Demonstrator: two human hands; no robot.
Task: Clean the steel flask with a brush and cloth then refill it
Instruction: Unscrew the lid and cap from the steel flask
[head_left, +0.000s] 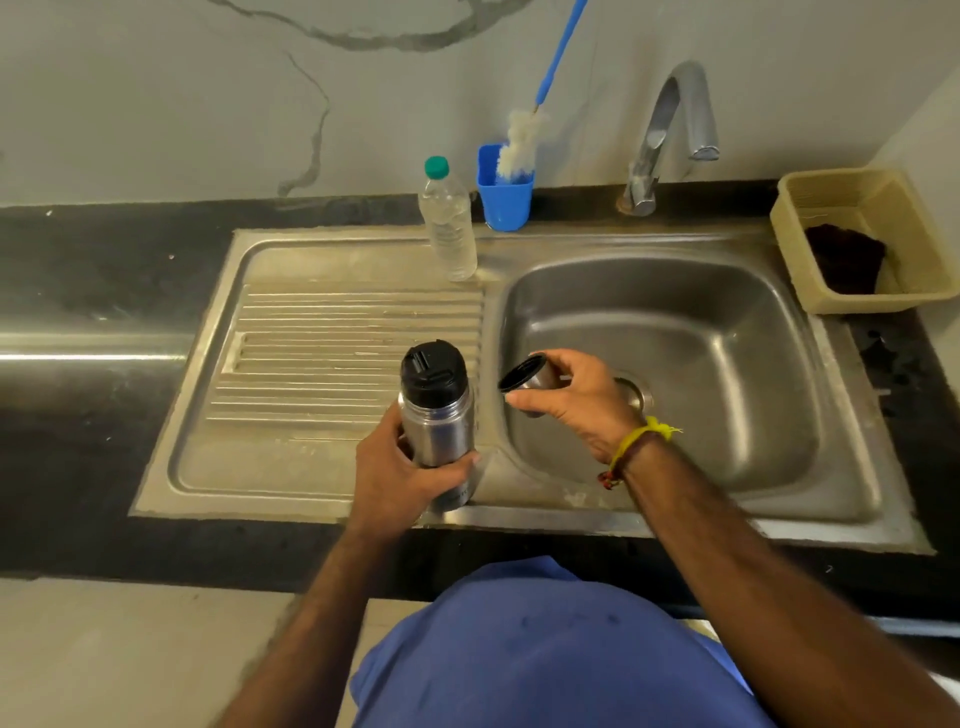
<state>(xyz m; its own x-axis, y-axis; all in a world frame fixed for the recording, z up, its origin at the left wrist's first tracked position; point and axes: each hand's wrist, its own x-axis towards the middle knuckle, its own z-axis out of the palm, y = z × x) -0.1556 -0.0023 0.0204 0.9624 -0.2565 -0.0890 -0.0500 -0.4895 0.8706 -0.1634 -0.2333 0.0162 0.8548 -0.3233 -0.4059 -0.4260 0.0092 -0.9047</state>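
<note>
Flask (435, 415) in left hand (400, 478) grip; right hand (576, 400) pinches cup lid (524, 375).

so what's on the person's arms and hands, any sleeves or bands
Both forearms are bare, with no sleeves or gloves in view. The right hand has a knotted yellow thread and a thinner reddish-brown band at its wrist. The left hand and its wrist wear nothing.
</note>
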